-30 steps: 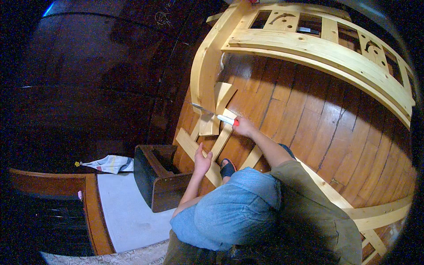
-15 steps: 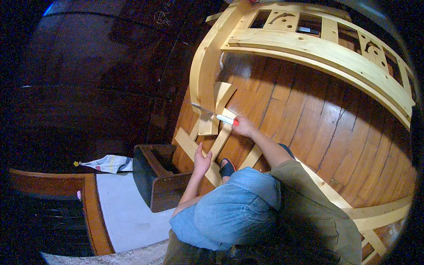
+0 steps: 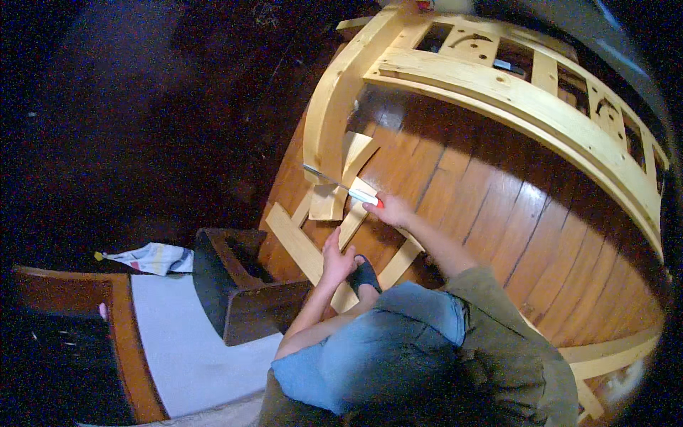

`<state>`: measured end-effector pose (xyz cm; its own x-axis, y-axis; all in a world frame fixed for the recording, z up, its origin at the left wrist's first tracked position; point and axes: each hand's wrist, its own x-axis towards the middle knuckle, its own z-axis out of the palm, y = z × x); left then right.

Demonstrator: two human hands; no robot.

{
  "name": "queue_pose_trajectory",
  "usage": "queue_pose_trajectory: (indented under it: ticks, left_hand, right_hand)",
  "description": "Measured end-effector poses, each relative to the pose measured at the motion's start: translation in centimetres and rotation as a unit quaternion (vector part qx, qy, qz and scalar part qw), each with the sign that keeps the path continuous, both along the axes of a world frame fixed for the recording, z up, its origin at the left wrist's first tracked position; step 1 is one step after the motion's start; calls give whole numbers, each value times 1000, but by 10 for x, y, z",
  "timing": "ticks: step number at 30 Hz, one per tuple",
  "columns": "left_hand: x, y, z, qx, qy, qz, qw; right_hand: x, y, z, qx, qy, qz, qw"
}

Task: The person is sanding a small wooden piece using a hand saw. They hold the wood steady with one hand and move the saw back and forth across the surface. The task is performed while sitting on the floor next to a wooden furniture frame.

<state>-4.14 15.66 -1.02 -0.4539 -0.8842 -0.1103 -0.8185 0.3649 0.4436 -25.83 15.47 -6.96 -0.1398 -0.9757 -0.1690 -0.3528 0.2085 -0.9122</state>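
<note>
My right hand [image 3: 390, 209] is closed around the white-and-red handle of a hand saw [image 3: 363, 196]. Its thin metal blade lies across a thick, pale wooden post [image 3: 331, 121], close to the post's lower end. Just below the blade is a short pale wood end [image 3: 326, 206]; whether it is joined to the post I cannot tell. My left hand [image 3: 339, 262] holds nothing, its fingers apart, over the crossed wooden boards [image 3: 295, 240] on the floor near my foot.
A pale wooden rail panel with cut-out shapes [image 3: 491, 78] runs from the post toward the right. Left of my hands stands a dark wooden box-like stool [image 3: 263, 306], with a white cloth [image 3: 153, 257] beside it. More pale boards [image 3: 605, 356] lie at the lower right.
The saw has shifted slightly toward my right hand's side, its blade tip now nearer the post's left edge. My left hand has moved a little right. The view has shifted somewhat.
</note>
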Motion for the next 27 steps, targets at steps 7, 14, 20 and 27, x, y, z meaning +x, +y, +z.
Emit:
queue_pose_trajectory:
  ticks: [7, 14, 20, 27]
  left_hand:
    - [5, -14, -36, 5, 36, 76, 996]
    - [41, -100, -44, -71, 86, 87, 990]
    - [7, -156, -29, -95, 119, 53, 987]
    - [-17, -151, -64, -115, 164, 102, 974]
  right_hand:
    - [2, -7, 13, 26, 70, 30, 997]
    - [22, 1, 13, -4, 5, -46, 999]
    - [14, -10, -1, 24, 54, -43, 997]
    - [31, -79, 12, -10, 87, 47, 995]
